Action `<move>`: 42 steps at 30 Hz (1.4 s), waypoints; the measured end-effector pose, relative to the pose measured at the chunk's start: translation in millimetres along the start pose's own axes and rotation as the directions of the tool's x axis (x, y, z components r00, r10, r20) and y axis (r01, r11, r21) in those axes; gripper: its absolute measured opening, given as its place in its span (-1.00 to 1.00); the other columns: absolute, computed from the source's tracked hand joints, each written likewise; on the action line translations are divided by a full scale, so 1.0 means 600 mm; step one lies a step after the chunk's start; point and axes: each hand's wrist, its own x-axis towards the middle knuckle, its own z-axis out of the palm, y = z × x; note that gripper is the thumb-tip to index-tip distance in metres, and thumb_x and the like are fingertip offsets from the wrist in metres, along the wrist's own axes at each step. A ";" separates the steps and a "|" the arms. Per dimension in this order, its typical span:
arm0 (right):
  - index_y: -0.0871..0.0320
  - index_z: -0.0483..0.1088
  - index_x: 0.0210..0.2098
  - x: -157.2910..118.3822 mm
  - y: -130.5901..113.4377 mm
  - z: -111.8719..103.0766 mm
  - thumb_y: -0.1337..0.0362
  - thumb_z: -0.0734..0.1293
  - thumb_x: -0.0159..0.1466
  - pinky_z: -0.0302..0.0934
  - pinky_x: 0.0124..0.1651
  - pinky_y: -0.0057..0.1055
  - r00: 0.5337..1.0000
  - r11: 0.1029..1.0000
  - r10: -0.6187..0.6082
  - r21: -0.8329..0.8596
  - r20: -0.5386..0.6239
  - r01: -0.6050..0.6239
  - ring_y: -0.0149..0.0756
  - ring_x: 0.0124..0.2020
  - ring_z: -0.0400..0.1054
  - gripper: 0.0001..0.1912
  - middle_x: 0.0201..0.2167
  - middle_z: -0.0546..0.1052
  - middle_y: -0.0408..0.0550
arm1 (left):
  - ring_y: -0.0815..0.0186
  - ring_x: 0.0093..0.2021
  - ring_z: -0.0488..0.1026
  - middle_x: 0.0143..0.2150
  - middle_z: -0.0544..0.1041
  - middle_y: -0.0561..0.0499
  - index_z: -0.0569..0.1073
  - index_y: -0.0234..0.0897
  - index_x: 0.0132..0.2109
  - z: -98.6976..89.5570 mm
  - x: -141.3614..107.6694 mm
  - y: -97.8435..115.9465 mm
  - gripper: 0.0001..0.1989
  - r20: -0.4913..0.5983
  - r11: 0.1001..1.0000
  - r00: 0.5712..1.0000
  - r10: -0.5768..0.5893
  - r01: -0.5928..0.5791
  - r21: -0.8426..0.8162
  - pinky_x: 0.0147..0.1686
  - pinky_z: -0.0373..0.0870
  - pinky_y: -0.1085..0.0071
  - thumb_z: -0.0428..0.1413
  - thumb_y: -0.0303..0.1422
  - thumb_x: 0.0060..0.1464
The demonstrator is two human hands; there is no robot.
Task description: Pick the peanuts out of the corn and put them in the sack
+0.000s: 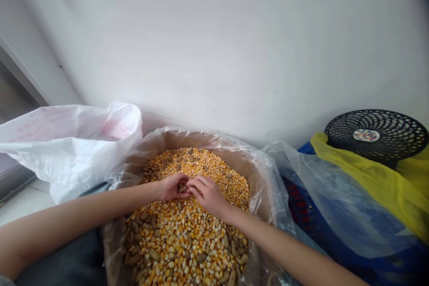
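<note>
My left hand point(173, 187) is closed around unshelled peanuts point(182, 187), its fingers curled above the middle of the box. Against its fingertips, my right hand point(207, 194) has its fingers bent together at the same peanuts; what lies between those fingers is too small to make out. Below both hands, loose corn kernels point(187, 241) in yellow and white fill a cardboard box point(258, 174) lined with clear plastic. More brown peanuts in their shells lie among the kernels, thickest at the near left and near right.
A white woven sack point(90, 152) stands open left of the box. To the right are a blue crate point(308, 219), clear plastic sheeting point(351, 196), a yellow bag point(368, 174) and a black openwork basket point(395, 136). A white wall point(234, 53) rises behind.
</note>
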 end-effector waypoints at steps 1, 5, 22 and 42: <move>0.10 0.26 -0.22 -0.001 -0.001 0.001 0.29 0.08 0.23 0.04 -0.15 -0.40 1.000 1.000 -0.017 0.012 -0.002 0.017 -0.40 -0.22 0.19 -0.80 -0.26 0.37 -0.12 | 0.45 -0.57 0.32 -0.60 0.35 0.03 0.31 -0.37 -0.46 0.001 -0.001 -0.001 -0.87 0.020 1.000 1.000 -0.013 0.013 0.010 -0.49 0.33 0.53 -0.08 -0.42 -0.04; 0.10 0.28 -0.25 -0.001 -0.002 0.003 0.28 0.08 0.23 0.04 -0.14 -0.41 0.995 0.995 -0.097 0.017 -0.030 0.098 -0.41 -0.22 0.19 -0.81 -0.28 0.39 -0.13 | 0.47 -0.59 0.30 -0.60 0.35 0.06 0.33 -0.37 -0.41 0.003 -0.004 -0.004 -0.87 0.109 0.998 0.993 -0.036 0.031 0.046 -0.53 0.31 0.54 -0.07 -0.40 -0.03; 0.10 0.23 -0.11 -0.015 0.003 0.040 0.36 0.05 0.24 0.08 -0.22 -0.51 0.826 0.796 -0.496 -0.241 0.268 0.556 -0.44 -0.21 0.18 -0.74 -0.16 0.38 -0.20 | 0.55 -0.73 0.06 -0.71 0.16 0.13 0.27 -0.36 -0.52 -0.007 0.005 -0.002 -0.85 0.026 1.000 0.999 -0.031 0.031 -0.005 -0.75 -0.08 0.63 -0.07 -0.38 -0.09; 0.11 0.24 -0.18 -0.007 0.003 0.014 0.24 0.13 0.20 0.08 -0.15 -0.40 0.965 0.956 -0.262 -0.145 -0.021 0.256 -0.37 -0.23 0.21 -0.79 -0.28 0.38 -0.10 | 0.44 -0.55 0.30 -0.56 0.35 0.04 0.29 -0.36 -0.45 -0.004 0.004 -0.011 -0.88 0.213 0.999 0.976 -0.039 0.032 0.033 -0.55 0.27 0.53 -0.02 -0.37 -0.11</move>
